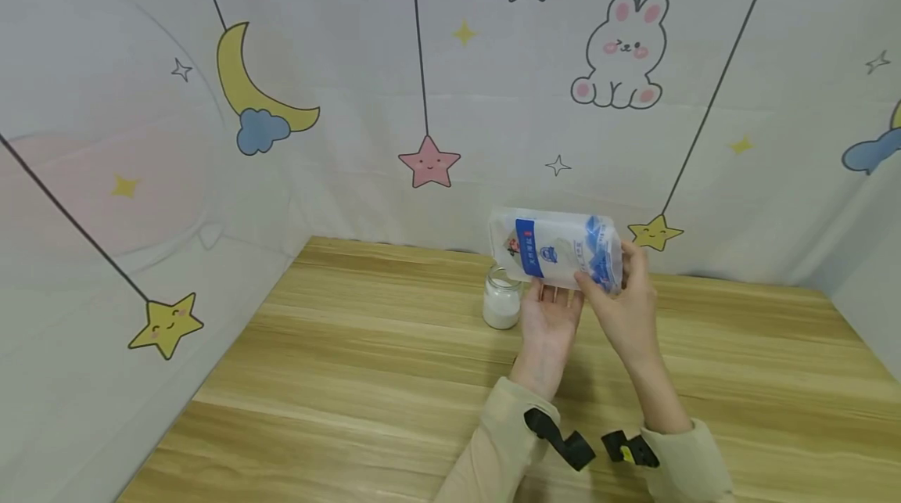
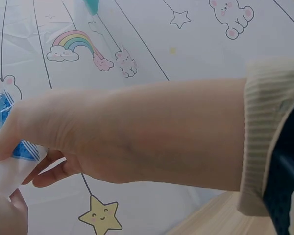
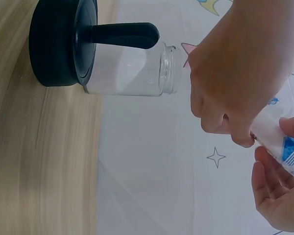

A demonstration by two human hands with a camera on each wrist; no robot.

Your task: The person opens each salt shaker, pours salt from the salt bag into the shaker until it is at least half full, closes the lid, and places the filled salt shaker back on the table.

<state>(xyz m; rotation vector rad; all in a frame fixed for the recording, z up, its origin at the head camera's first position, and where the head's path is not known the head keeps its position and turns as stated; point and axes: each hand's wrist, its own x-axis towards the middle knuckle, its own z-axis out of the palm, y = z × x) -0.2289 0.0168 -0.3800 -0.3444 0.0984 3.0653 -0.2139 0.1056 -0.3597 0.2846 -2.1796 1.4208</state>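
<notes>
A white and blue plastic salt bag (image 1: pixel 563 249) is held on its side above the table, its left end over the mouth of a glass jar (image 1: pixel 501 306). White grains show in the jar, which stands upright. My right hand (image 1: pixel 626 311) grips the bag's blue right end, thumb in front. From below, my left hand (image 1: pixel 549 327) holds the bag's lower edge with curled fingers, palm facing up. In the right wrist view the left hand (image 3: pixel 235 83) shows bent knuckles against the bag (image 3: pixel 272 129). The bag's left end hides part of the jar's rim.
A round black lid-like piece (image 3: pixel 56 44) with a protruding handle sits in front of the jar in the right wrist view. The wooden table (image 1: pixel 338 378) meets a white cartoon-printed cloth (image 1: pixel 352 198) behind and at the left.
</notes>
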